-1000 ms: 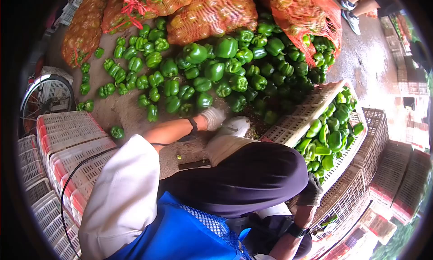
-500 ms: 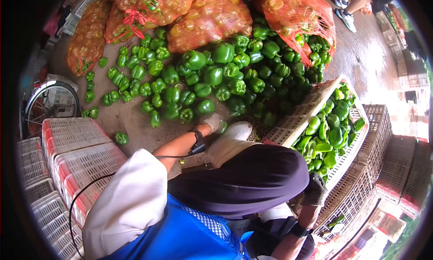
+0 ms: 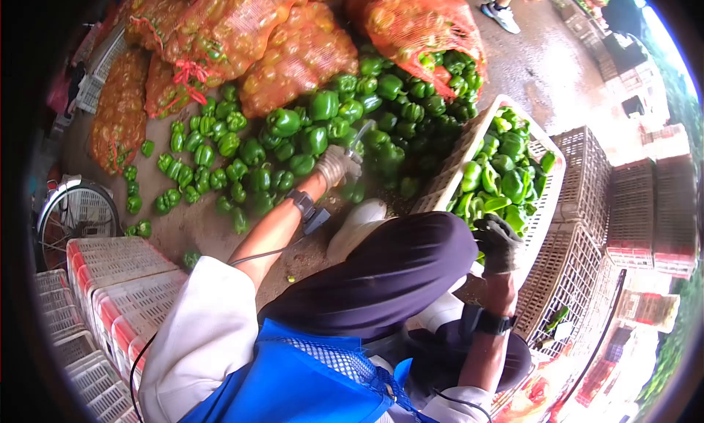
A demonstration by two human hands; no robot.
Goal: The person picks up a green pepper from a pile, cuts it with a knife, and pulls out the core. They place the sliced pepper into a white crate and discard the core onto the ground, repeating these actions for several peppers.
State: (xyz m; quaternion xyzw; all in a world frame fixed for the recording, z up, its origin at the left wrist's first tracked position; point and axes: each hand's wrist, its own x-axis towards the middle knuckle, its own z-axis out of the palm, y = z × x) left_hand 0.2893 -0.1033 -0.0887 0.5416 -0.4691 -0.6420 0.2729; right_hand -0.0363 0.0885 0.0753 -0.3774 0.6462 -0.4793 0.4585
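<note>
My left hand (image 3: 339, 166), in a pale work glove, reaches over the near edge of a heap of green bell peppers (image 3: 323, 105) on the ground. Its fingers are closed around a thin grey blade-like tool (image 3: 359, 135), blurred by motion, pointing at the heap. My right hand (image 3: 500, 245), in a dark grey glove, is at the near end of a white plastic crate (image 3: 544, 241) filled with green peppers (image 3: 506, 170), some of which look split open. Its fingers are curled; whatever they may hold is hidden.
Orange mesh sacks (image 3: 299, 60) of peppers lie behind the heap, one spilling open. Stacked crates (image 3: 132, 276) stand on the left, and more crates (image 3: 568, 276) on the right. A wheel (image 3: 79, 216) is at far left. Another person's shoes (image 3: 501, 16) show at the top.
My left hand has moved forward from beside my shoe to the pepper heap. My right hand has risen from the crate's near side towards its peppers. The view has turned slightly right.
</note>
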